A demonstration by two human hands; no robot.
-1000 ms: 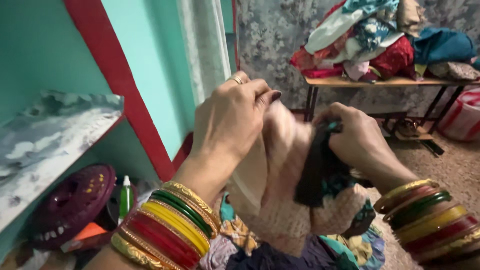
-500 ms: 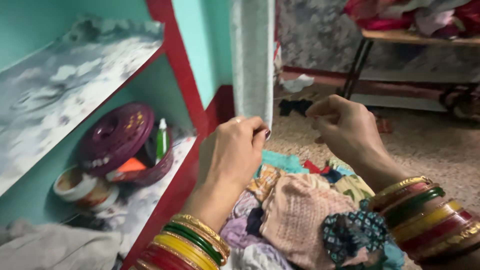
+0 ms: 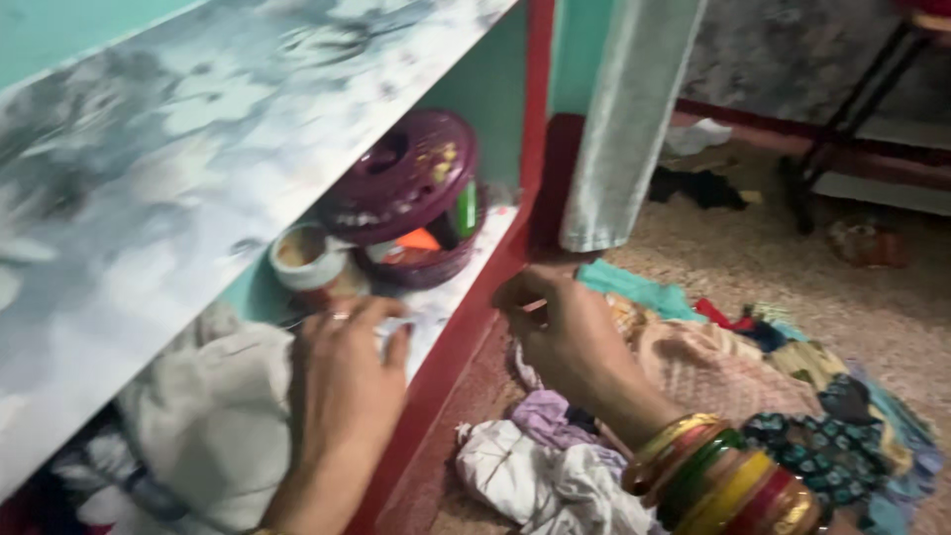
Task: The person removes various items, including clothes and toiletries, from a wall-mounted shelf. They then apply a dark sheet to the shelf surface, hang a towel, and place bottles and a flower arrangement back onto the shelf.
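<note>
My left hand (image 3: 347, 381) reaches into the lower shelf and rests palm down on a pale grey folded cloth (image 3: 213, 421), fingers spread. My right hand (image 3: 565, 332) hovers by the shelf's red front edge (image 3: 466, 342), above a pile of clothes (image 3: 713, 381) on the floor. Its fingers are loosely curled and I cannot make out anything held in them. Coloured bangles (image 3: 718, 485) ring the right wrist. A pinkish knitted garment (image 3: 708, 362) lies on top of the pile.
A purple round lidded container (image 3: 406, 193) with a green bottle (image 3: 464, 210) and a small white jar (image 3: 302, 260) stand further back on the shelf. A marbled shelf board (image 3: 198, 149) hangs overhead. A grey curtain (image 3: 629, 119) and a table leg (image 3: 842, 129) stand beyond.
I dropped the pinkish garment onto the pile. The view swung down and left toward the shelf. My left hand moved into the shelf onto the grey cloth, and my right hand lowered.
</note>
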